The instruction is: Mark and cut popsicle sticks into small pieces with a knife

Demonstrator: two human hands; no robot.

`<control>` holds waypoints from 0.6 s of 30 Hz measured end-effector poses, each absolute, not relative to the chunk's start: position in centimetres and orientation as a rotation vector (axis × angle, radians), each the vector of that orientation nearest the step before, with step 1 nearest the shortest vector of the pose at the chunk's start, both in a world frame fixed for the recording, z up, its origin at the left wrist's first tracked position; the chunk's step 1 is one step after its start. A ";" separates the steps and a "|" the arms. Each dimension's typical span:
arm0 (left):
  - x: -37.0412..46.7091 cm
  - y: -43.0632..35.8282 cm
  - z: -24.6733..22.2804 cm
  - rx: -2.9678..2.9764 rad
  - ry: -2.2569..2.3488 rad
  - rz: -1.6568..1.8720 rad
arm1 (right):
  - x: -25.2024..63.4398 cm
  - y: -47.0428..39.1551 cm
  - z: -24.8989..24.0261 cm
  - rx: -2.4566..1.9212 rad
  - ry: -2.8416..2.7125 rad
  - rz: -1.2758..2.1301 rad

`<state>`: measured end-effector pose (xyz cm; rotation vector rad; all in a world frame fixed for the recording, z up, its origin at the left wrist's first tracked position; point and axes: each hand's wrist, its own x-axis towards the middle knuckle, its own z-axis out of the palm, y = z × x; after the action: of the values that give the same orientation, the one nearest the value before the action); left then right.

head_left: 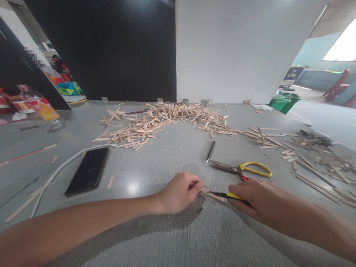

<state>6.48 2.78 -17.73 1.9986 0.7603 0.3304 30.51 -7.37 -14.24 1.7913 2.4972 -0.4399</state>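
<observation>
My left hand (182,192) is closed in a pinch on the end of a small wooden stick (205,191), just above the grey table. From the other side, my right hand (255,197) grips a yellow-and-black utility knife (235,196). Its dark, narrow front end points left and meets the stick; the exact contact is too small to make out. Beyond my right hand lie scissors (229,167) with yellow and red handles, and a dark pen-like rod (210,151) rests by their tips.
Piles of wooden sticks (165,120) spread along the upright panels (235,44), with more scraps (330,171) at the right. A phone (87,171), a white cable (54,174) and a bottle (46,110) are on the left. Green bins (285,102) stand beyond the table.
</observation>
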 end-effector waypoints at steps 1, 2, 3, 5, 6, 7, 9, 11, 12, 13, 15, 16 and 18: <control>6.5 2.8 -17.7 1.995 0.763 0.326 | 30.4 -7.4 -14.2 1.791 2.490 -0.417; 6.5 2.8 -17.7 1.990 0.765 0.321 | 30.4 -7.5 -14.2 1.794 2.481 -0.386; 6.5 2.8 -17.7 1.985 0.767 0.316 | 30.3 -7.5 -14.3 1.797 2.471 -0.353; 6.4 2.8 -17.7 1.975 0.771 0.309 | 30.1 -7.6 -14.3 1.807 2.458 -0.312; 6.4 2.9 -17.7 1.971 0.774 0.306 | 30.0 -7.6 -14.3 1.811 2.457 -0.305; 6.4 2.9 -17.7 1.968 0.777 0.304 | 29.9 -7.6 -14.3 1.809 2.462 -0.302; 6.4 2.9 -17.7 1.965 0.783 0.302 | 29.8 -7.7 -14.2 1.807 2.467 -0.310; 6.4 2.9 -17.8 1.966 0.787 0.302 | 29.7 -7.7 -14.2 1.811 2.454 -0.316; 6.5 2.9 -17.8 1.967 0.789 0.302 | 29.7 -7.7 -14.2 1.812 2.450 -0.314; 6.5 2.9 -17.7 1.969 0.791 0.302 | 29.7 -7.7 -14.2 1.811 2.454 -0.310; 6.5 2.9 -17.7 1.972 0.794 0.301 | 29.9 -7.7 -14.3 1.800 2.479 -0.289; 6.5 2.9 -17.7 1.973 0.794 0.300 | 30.0 -7.7 -14.4 1.799 2.489 -0.278; 6.5 2.9 -17.7 1.972 0.792 0.297 | 30.2 -7.7 -14.7 1.796 2.501 -0.268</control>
<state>6.54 2.92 -17.70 1.9719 0.7916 0.2970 30.22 -7.74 -14.67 1.7959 2.5013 -0.2684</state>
